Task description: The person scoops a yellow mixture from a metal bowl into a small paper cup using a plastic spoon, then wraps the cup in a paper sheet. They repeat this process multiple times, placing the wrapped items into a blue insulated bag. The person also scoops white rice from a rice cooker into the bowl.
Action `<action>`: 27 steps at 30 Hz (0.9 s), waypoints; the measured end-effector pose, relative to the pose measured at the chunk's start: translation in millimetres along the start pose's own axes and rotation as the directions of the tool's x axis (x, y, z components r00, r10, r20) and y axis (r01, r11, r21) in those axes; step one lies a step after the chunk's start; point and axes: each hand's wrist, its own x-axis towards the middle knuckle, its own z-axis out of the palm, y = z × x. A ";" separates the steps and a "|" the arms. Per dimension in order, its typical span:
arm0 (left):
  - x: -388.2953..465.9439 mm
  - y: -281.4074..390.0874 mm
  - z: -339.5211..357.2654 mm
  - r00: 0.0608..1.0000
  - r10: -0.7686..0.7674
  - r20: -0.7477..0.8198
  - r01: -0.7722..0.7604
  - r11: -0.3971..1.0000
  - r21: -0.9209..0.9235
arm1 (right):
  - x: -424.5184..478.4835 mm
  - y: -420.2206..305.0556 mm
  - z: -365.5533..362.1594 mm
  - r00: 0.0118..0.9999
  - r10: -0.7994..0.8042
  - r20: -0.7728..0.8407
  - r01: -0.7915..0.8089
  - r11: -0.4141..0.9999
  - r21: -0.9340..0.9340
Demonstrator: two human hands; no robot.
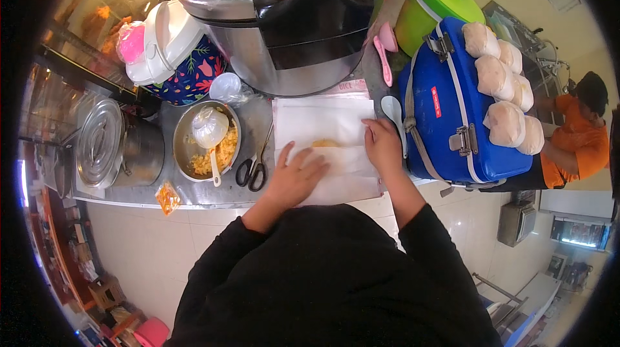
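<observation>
Before me on the metal counter lies a stack of white paper sheets. A piece of yellowish food shows at the middle, partly covered by a paper edge. My left hand rests on the lower left of the paper with its fingers spread. At the right edge of the sheets, my right hand has thumb and finger close together; whether paper is pinched between them I cannot tell. Black-handled scissors lie to the left, beside a metal bowl of orange-yellow food with a white-handled spoon.
A large rice cooker stands behind the paper. On the right, a blue cooler box bears several paper-wrapped bundles; a pale blue spoon lies beside it. A lidded metal pot stands left. Another person is far right.
</observation>
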 end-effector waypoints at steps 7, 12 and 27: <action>12.2 9.3 -2.4 0.999 0.026 0.028 -0.023 0.994 -0.103 | 22.8 -0.6 14.6 0.980 -0.177 0.095 0.199 0.926 -0.321; 25.2 6.0 10.7 0.998 -0.052 0.041 0.058 0.982 -0.178 | 39.3 -3.5 20.4 0.988 -0.126 0.094 0.116 0.988 0.105; 21.0 -30.7 -0.3 0.990 -0.131 0.046 0.132 0.991 -0.015 | -18.5 -42.2 -54.4 0.805 -0.523 0.281 0.541 0.841 0.016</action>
